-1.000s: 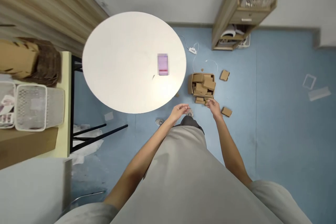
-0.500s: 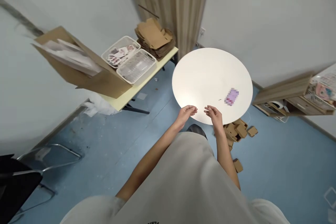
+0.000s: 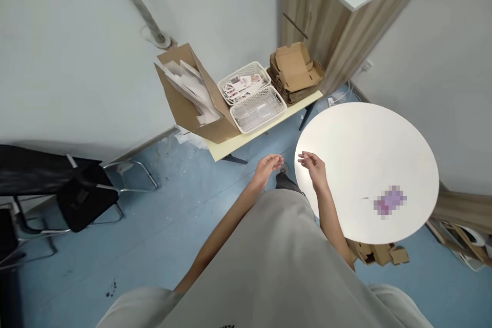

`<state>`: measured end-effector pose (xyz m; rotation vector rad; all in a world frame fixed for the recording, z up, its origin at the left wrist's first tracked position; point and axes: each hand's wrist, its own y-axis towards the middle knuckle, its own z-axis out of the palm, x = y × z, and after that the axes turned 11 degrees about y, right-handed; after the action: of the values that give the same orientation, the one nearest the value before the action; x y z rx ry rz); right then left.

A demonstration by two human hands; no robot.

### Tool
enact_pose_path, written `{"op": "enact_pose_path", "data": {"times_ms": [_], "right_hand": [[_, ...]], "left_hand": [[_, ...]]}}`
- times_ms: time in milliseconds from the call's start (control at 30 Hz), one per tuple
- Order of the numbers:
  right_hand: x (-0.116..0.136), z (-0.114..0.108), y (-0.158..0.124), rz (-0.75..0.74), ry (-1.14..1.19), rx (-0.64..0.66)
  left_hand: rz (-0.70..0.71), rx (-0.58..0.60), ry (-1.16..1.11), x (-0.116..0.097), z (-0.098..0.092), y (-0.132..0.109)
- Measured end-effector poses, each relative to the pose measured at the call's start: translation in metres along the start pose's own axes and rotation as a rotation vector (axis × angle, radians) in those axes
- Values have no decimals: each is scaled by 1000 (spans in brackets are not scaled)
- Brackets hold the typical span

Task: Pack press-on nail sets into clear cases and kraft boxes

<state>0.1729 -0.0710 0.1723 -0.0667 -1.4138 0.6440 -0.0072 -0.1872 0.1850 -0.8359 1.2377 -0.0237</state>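
My left hand [image 3: 269, 168] is held out over the blue floor, left of the round white table [image 3: 357, 143]. Its fingers are loosely bent, and nothing shows in them. Over the table's left edge is my right hand [image 3: 314, 168], palm turned inward, with its fingers apart and holding nothing. A gap separates the two hands. On the table, to the right of my right hand, lies a blurred purple and pink object [image 3: 390, 201]. A small dark thin thing [image 3: 365, 198] lies beside it, too small to name.
Ahead, a pale yellow table [image 3: 221, 149] carries an open cardboard box [image 3: 180, 97], two white plastic baskets [image 3: 258, 110] and stacked flattened cartons [image 3: 295, 69]. Small cardboard boxes [image 3: 380, 253] lie under the round table. Black chairs [image 3: 88, 197] stand left; a wood-grain cabinet [image 3: 326, 20] stands behind.
The view has turned left and closer to the yellow table; the round table now sits further right and nearer. Both hands keep nearly the same pose, with nothing taken hold of.
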Motion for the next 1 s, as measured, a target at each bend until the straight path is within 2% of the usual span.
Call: {"op": "enact_pose_path", "data": {"times_ms": [133, 300, 433, 533, 667, 767, 867, 1000], "right_hand": [[2, 29, 55, 15, -60, 134], [4, 72, 124, -22, -299, 290], [7, 122, 176, -134, -593, 382], [9, 165, 204, -214, -838, 412], [10, 215, 225, -217, -1131, 330], [6, 239, 232, -171, -1280, 273], [-4, 250, 236, -134, -1358, 251], [-14, 252, 239, -94, -1389, 207]], "left_hand": [[-9, -87, -41, -23, -18, 32], [-82, -173, -104, -31, -31, 58], [-91, -203, -139, -33, -41, 73], [-86, -214, -152, -40, -52, 86], [-46, -199, -181, -54, -66, 98], [-8, -177, -200, -64, -76, 105], [4, -162, -220, -70, -87, 110], [15, -137, -256, -77, -97, 117]]}}
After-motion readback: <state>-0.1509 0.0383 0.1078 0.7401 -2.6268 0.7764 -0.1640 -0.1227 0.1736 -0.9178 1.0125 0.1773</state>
